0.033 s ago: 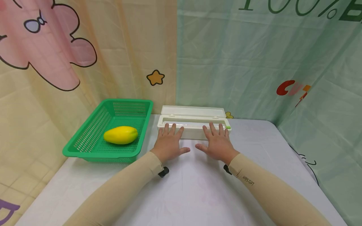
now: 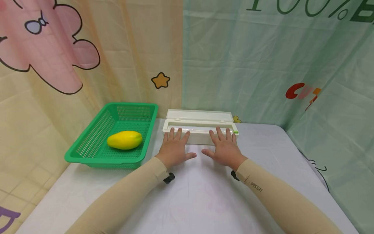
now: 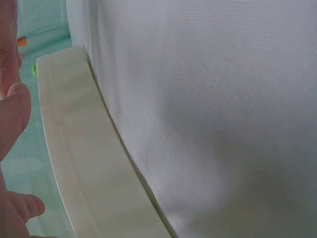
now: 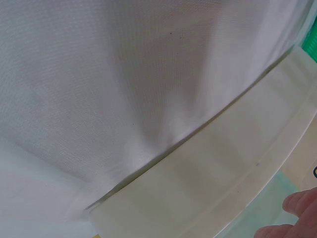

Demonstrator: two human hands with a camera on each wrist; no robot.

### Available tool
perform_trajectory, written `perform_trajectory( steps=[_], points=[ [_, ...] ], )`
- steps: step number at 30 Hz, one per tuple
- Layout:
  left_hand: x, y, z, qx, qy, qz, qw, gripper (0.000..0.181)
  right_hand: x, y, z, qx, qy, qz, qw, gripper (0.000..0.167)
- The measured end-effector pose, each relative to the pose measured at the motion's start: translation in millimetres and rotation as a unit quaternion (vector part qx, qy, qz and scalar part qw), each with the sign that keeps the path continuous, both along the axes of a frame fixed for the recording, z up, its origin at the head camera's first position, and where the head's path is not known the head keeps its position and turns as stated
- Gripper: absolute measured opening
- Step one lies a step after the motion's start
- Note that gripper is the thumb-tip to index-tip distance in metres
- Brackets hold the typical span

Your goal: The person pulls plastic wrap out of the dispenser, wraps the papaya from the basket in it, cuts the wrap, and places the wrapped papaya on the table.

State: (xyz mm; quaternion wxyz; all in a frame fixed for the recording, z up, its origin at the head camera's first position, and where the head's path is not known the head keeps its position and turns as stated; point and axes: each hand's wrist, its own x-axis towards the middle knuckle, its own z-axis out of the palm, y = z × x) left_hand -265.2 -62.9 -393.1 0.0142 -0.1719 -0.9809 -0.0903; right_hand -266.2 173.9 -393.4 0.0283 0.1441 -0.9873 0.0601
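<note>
Both hands are held out with straight, spread fingers and hold nothing. The left hand (image 2: 173,150) is in front of the left half of a long white box (image 2: 200,139), which looks like a cling film dispenser. The right hand (image 2: 225,150) is before its right half. In the head view the fingertips overlap the box's front; whether they touch it I cannot tell. The box's lid (image 2: 201,115) stands raised at the back, and a shiny clear roll (image 2: 198,128) shows inside. Both wrist views show the box's plain front wall on the cloth, with part of each hand at the edge.
Left of the box stands a green plastic basket (image 2: 100,160) with a yellow oblong fruit (image 2: 125,140), perhaps a papaya, lying in it. A white cloth (image 2: 193,201) covers the table. Printed curtains (image 2: 257,65) hang behind and at both sides.
</note>
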Motion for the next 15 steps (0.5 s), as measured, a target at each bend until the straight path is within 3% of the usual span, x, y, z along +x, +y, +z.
perform_trajectory(
  steps=[8, 15],
  points=[
    [-2.7, 0.8, -2.9, -0.006, 0.001, -0.001, 1.0, 0.098, -0.7, 2, -1.0, -0.002, -0.002, -0.004, 1.0, 0.096],
    [-18.1, -6.0, -3.6, 0.001, 0.03, 0.007, 0.9995, 0.094, -12.6, 12, 3.1, -0.011, 0.022, -0.002, 0.9997, 0.087]
  ],
)
